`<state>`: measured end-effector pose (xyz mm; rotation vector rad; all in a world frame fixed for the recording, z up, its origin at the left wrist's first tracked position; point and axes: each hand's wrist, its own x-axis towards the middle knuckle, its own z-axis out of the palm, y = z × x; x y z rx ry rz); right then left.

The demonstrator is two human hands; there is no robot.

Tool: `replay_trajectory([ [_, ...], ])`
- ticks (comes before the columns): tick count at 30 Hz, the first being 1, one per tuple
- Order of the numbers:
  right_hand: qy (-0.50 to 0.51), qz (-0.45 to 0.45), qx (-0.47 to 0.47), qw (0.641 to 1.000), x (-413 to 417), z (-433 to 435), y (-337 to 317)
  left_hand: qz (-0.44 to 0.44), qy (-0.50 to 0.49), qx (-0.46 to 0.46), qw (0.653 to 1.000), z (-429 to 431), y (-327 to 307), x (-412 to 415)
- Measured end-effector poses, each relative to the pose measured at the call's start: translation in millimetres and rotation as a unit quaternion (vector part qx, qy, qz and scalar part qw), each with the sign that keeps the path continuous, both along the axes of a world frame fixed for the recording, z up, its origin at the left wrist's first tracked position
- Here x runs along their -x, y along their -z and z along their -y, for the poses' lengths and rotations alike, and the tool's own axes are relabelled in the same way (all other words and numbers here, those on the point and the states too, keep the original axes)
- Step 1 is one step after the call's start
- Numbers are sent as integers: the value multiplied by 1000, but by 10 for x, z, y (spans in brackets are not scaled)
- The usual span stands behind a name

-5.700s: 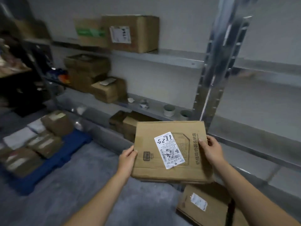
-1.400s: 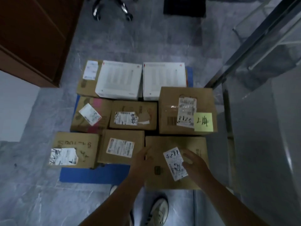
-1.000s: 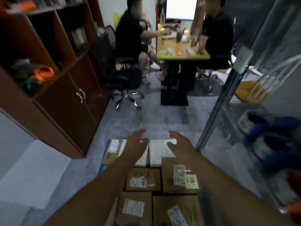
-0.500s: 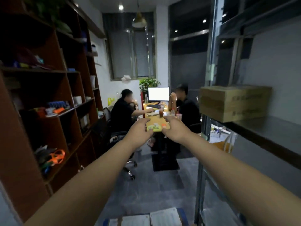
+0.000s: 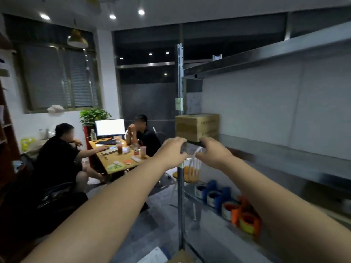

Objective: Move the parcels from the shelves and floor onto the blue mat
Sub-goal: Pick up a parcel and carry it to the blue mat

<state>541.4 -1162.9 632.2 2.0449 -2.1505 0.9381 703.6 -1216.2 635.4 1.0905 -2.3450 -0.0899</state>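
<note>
Parcels lay at the near bottom edge: a flat white parcel (image 5: 152,256) and a brown cardboard parcel (image 5: 180,257) beside a sliver of the blue floor mat (image 5: 166,251). Farther out, coloured tape rolls (image 5: 245,217) sat on the lower grey metal shelf (image 5: 218,240).

Both arms stretched forward. The left hand (image 5: 171,149) and right hand (image 5: 212,151) were empty, fingers loosely curled downward, just short of the brown cardboard box (image 5: 197,127). That box stood at the left end of the middle grey metal shelf (image 5: 275,154), against the perforated steel upright (image 5: 180,82). The left fingers overlapped that upright, and I could not tell whether they touched it.

As I judged it, knuckles could catch the post. A one-sided pull could tip the box off the open shelf end. Its weight was unknown, so a shallow fingertip hold might slip.
</note>
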Motion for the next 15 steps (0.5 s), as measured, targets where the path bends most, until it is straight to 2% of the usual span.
replay_trajectory([
  [5, 132, -37, -7, 990, 553, -1056, -169, -34, 113, -17, 993, -633, -42, 635],
  [15, 314, -44, 1, 948, 1230, -3324, -235, -50, 298, -35, 953, -2544, -102, 1833],
])
